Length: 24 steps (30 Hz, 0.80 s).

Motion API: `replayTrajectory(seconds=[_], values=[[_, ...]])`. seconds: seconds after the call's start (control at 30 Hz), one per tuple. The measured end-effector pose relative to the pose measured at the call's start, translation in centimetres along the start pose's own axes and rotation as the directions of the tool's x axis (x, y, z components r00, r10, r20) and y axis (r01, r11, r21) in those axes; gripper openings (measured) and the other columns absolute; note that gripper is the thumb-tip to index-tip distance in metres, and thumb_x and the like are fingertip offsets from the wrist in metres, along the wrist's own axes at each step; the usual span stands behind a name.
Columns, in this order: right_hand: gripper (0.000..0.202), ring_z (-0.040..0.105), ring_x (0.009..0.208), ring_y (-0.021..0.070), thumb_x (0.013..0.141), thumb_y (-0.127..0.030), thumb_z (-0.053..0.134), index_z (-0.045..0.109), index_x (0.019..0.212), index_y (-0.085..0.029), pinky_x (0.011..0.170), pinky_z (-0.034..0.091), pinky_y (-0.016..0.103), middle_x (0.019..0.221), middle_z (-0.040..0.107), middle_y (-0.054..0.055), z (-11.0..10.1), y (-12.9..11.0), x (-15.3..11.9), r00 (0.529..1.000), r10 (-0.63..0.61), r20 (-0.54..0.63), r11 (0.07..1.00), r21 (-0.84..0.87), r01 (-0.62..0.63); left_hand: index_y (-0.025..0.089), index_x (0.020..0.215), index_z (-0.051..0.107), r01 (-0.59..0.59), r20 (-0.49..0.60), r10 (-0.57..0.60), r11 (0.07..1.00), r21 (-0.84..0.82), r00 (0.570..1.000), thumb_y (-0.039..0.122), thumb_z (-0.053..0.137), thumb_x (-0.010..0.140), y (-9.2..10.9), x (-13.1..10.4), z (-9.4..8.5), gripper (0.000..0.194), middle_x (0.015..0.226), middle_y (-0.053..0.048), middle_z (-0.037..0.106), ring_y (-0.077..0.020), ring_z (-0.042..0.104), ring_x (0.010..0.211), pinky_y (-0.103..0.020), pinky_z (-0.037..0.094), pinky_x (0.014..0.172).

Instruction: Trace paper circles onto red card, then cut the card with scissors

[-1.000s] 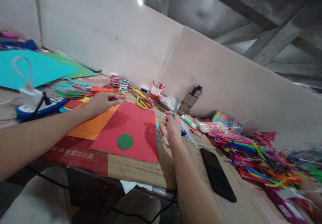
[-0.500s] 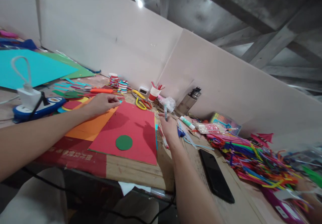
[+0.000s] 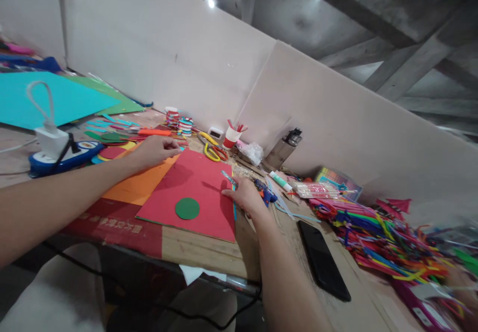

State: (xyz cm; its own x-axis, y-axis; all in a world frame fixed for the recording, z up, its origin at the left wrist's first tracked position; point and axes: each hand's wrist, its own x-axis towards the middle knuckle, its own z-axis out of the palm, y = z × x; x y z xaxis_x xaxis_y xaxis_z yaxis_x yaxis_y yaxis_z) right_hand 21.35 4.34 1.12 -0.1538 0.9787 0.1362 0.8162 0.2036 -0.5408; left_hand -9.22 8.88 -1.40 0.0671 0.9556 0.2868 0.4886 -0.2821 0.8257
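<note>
A slim pen [image 3: 229, 179] sits gripped in the right hand [image 3: 247, 196] over the right edge of a red sheet [image 3: 197, 172] on the desk [image 3: 384, 297], the left hand [image 3: 159, 151] apart, its pinch unclear, near the far corner, where firm pressure should steady strokes.
</note>
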Motion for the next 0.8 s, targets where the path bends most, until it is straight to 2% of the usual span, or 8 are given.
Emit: replayTrajectory(seconds=[0.1, 0.23, 0.33, 0.4, 0.53, 0.6, 0.7, 0.8], values=[[0.02, 0.061, 0.075, 0.0186, 0.073, -0.026, 0.077, 0.075, 0.09, -0.017, 0.069, 0.041, 0.027, 0.086, 0.073, 0.005, -0.1, -0.3, -0.1, 0.996, 0.019, 0.089, 0.993, -0.119, -0.008, 0.02, 0.074, 0.06, -0.022, 0.002, 0.022, 0.999, 0.038, 1.0, 0.052, 0.063, 0.079, -0.1, 0.1, 0.0, 0.033, 0.063, 0.002, 0.054, -0.012, 0.05, 0.057, -0.02, 0.037, 0.048], [0.025, 0.062, 0.078, 0.0198, 0.074, -0.029, 0.076, 0.074, 0.097, -0.018, 0.067, 0.039, 0.027, 0.088, 0.073, 0.005, -0.1, -0.4, -0.1, 0.996, 0.038, 0.075, 0.987, -0.156, -0.026, 0.019, 0.077, 0.063, -0.061, 0.029, 0.06, 0.997, 0.04, 0.998, 0.052, 0.062, 0.08, 0.2, 0.0, -0.1, 0.033, 0.064, 0.001, 0.058, -0.0128, 0.053, 0.059, -0.021, 0.037, 0.049], [0.022, 0.059, 0.071, 0.0186, 0.078, -0.033, 0.071, 0.074, 0.092, -0.018, 0.063, 0.036, 0.027, 0.077, 0.069, 0.003, -0.2, -0.4, 0.0, 0.999, 0.049, -0.02, 0.993, -0.104, -0.051, 0.018, 0.077, 0.067, -0.174, 0.11, 0.167, 0.983, 0.057, 0.98, 0.048, 0.062, 0.081, 1.1, -0.3, -0.2, 0.031, 0.07, 0.0, 0.065, -0.0145, 0.058, 0.068, -0.023, 0.042, 0.059], [0.027, 0.053, 0.063, 0.0164, 0.084, -0.04, 0.062, 0.073, 0.087, -0.016, 0.059, 0.033, 0.027, 0.067, 0.063, 0.001, -0.3, -0.5, 0.1, 0.986, 0.041, -0.16, 0.999, 0.008, -0.04, 0.017, 0.076, 0.069, -0.262, 0.205, 0.243, 0.962, 0.073, 0.948, 0.046, 0.062, 0.08, 1.8, -0.7, -0.3, 0.03, 0.073, -0.001, 0.068, -0.0148, 0.06, 0.07, -0.024, 0.044, 0.064], [0.051, 0.037, 0.051, 0.0127, 0.088, -0.06, 0.049, 0.07, 0.08, -0.015, 0.053, 0.028, 0.027, 0.052, 0.043, -0.004, -0.5, -1.2, 0.0, 0.898, 0.126, -0.422, 0.919, 0.39, 0.055, 0.017, 0.077, 0.073, -0.366, 0.422, 0.326, 0.93, 0.016, 0.846, 0.038, 0.065, 0.081, 3.2, -1.7, -0.3, 0.023, 0.075, -0.002, 0.072, -0.0143, 0.063, 0.07, -0.022, 0.045, 0.065], [0.052, 0.033, 0.049, 0.0115, 0.085, -0.065, 0.05, 0.068, 0.079, -0.017, 0.051, 0.028, 0.027, 0.05, 0.038, -0.006, -0.5, -1.6, 0.0, 0.884, 0.174, -0.434, 0.783, 0.606, 0.143, 0.017, 0.078, 0.074, -0.398, 0.509, 0.371, 0.915, -0.061, 0.776, 0.035, 0.068, 0.081, 3.6, -2.2, -0.1, 0.019, 0.076, -0.003, 0.072, -0.0141, 0.064, 0.072, -0.022, 0.047, 0.067], [0.048, 0.044, 0.053, 0.0114, 0.083, -0.065, 0.053, 0.066, 0.077, -0.019, 0.054, 0.037, 0.025, 0.057, 0.047, -0.004, -0.3, -2.0, 0.0, 0.907, 0.176, -0.383, 0.556, 0.799, 0.23, 0.018, 0.082, 0.077, -0.433, 0.627, 0.44, 0.884, -0.176, 0.643, 0.032, 0.071, 0.082, 4.1, -2.9, 0.2, 0.015, 0.084, -0.005, 0.073, -0.0146, 0.066, 0.077, -0.022, 0.049, 0.072], [0.05, 0.052, 0.063, 0.0124, 0.084, -0.066, 0.052, 0.068, 0.077, -0.019, 0.06, 0.043, 0.025, 0.068, 0.057, 0.0, -0.1, -1.8, 0.1, 0.924, 0.169, -0.344, 0.543, 0.814, 0.204, 0.02, 0.089, 0.079, -0.455, 0.708, 0.483, 0.854, -0.251, 0.515, 0.029, 0.074, 0.081, 4.3, -3.4, 0.6, 0.013, 0.095, -0.008, 0.074, -0.0162, 0.068, 0.088, -0.022, 0.05, 0.082]])
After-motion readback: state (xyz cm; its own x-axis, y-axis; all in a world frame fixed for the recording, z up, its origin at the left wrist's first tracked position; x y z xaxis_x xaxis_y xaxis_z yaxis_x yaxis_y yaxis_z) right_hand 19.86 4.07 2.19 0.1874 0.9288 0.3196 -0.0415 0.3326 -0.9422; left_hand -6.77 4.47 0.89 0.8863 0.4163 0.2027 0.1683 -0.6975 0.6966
